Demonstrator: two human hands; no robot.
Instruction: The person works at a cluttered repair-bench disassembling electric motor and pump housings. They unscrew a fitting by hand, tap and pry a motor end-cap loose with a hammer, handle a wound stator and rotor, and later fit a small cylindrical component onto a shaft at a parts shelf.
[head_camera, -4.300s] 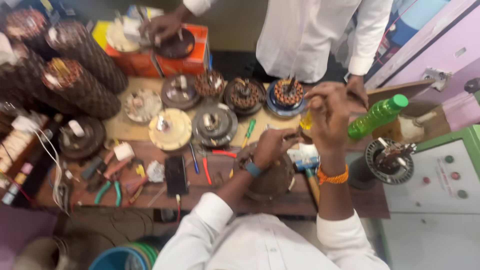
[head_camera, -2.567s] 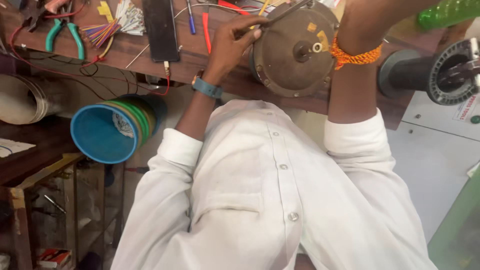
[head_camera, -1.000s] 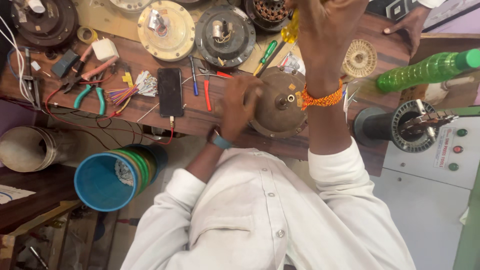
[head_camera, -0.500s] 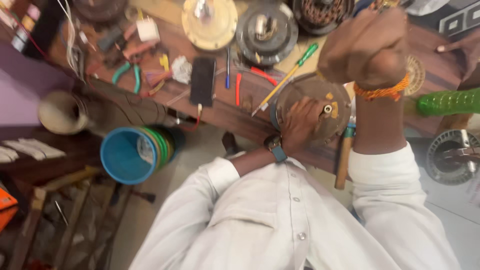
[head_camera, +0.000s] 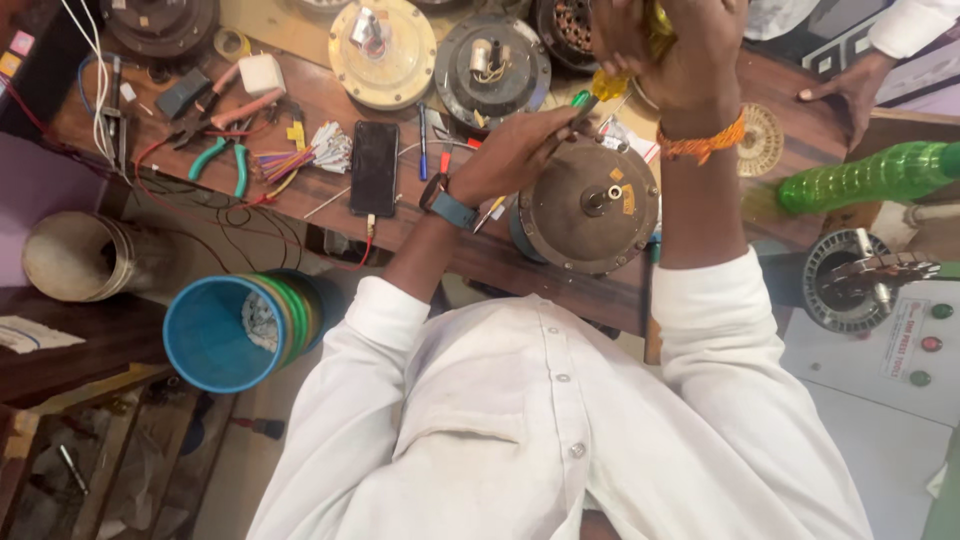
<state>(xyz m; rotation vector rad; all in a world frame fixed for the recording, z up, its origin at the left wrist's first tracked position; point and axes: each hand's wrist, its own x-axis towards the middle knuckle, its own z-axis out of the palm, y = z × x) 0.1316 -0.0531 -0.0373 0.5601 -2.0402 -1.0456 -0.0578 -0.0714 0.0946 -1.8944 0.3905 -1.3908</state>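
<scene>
A round grey-brown motor housing (head_camera: 590, 205) with a short centre shaft lies at the workbench's near edge. My right hand (head_camera: 672, 50), an orange thread on its wrist, is raised above the housing. It is closed around the yellow handle of a screwdriver (head_camera: 608, 86) that slants down to the left. My left hand (head_camera: 512, 152), with a blue-strapped watch, sits at the housing's far left rim. Its fingers curl around the screwdriver's green lower end. The tool's tip is hidden behind those fingers.
A black phone (head_camera: 373, 168), green-handled pliers (head_camera: 225, 160), loose wires and other round motor covers (head_camera: 385, 50) crowd the bench. A green plastic bottle (head_camera: 860, 180) and a wound stator (head_camera: 860, 280) lie right. Another person's hand (head_camera: 838, 86) rests far right. A blue bucket (head_camera: 215, 330) stands below.
The view has swung, so the bench sits higher and more level. My right hand has lifted the screwdriver toward the top edge. My left hand has shifted from the housing's face to its far rim.
</scene>
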